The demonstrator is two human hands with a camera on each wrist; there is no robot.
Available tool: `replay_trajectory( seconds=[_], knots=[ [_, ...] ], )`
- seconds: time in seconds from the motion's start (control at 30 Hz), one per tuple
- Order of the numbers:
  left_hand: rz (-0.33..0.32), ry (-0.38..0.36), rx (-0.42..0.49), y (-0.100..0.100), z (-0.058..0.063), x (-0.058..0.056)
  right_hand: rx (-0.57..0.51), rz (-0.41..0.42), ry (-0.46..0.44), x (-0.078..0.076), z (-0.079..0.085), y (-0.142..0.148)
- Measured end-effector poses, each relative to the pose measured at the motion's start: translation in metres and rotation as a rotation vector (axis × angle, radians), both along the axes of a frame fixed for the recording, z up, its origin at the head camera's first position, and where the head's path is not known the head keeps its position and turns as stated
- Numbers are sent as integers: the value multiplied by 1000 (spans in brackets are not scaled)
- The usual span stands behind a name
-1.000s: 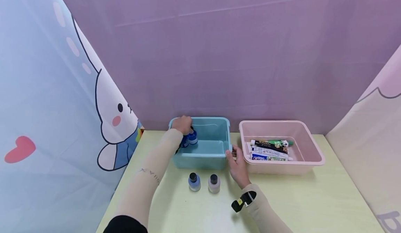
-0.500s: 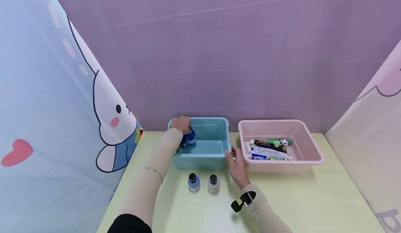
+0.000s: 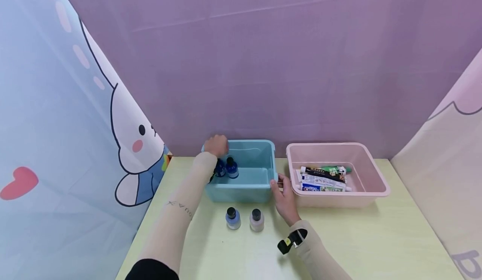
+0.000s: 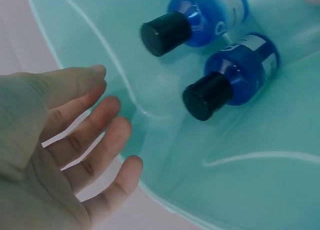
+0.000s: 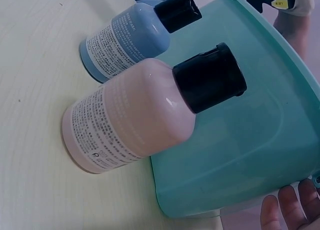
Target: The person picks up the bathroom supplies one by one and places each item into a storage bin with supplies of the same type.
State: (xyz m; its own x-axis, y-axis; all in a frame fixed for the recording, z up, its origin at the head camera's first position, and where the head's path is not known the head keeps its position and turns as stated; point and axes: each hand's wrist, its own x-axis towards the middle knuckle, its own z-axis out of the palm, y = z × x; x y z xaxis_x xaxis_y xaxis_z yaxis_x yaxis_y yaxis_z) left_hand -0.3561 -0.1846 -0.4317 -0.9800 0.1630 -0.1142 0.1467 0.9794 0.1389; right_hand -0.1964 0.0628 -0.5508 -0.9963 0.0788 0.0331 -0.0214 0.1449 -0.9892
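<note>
Over the left end of a light-blue plastic bin [image 3: 241,193], my left hand [image 3: 216,146] hovers with fingers spread and loosely bent. The left wrist view shows this hand [image 4: 85,135] apart from two dark-blue bottles with black caps. One blue bottle [image 3: 232,169] stands in the bin beside the other blue bottle [image 4: 205,15]. At the bin's right end, my right hand [image 3: 287,200] holds the front corner, thumb in front and fingertips [image 5: 290,207] against the end wall. On the table before the bin stand a periwinkle bottle [image 3: 233,219] and a pale pink bottle [image 3: 257,221], both black-capped.
A pink plastic bin [image 3: 339,202] stands right of the blue one, with several toothpaste tubes [image 3: 324,180] lying in it. Behind both bins hangs a purple cloth [image 3: 263,70]. A printed cloth [image 3: 56,104] borders the table [image 3: 399,238] on the left.
My left hand has let go of the blue bottle and lifted slightly away, leaving both blue bottles standing in view. The right hand stays at the bin's corner.
</note>
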Motion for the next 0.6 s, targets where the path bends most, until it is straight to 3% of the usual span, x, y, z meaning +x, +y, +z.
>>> replay_trajectory(
  seconds=[0.23, 0.6],
  knots=[
    [-9, 20, 78, -7, 12, 12, -1, 4, -8, 1, -1, -1],
    [-51, 143, 241, -3, 23, 56, 7, 0, -9, 4, 0, -3]
  ],
)
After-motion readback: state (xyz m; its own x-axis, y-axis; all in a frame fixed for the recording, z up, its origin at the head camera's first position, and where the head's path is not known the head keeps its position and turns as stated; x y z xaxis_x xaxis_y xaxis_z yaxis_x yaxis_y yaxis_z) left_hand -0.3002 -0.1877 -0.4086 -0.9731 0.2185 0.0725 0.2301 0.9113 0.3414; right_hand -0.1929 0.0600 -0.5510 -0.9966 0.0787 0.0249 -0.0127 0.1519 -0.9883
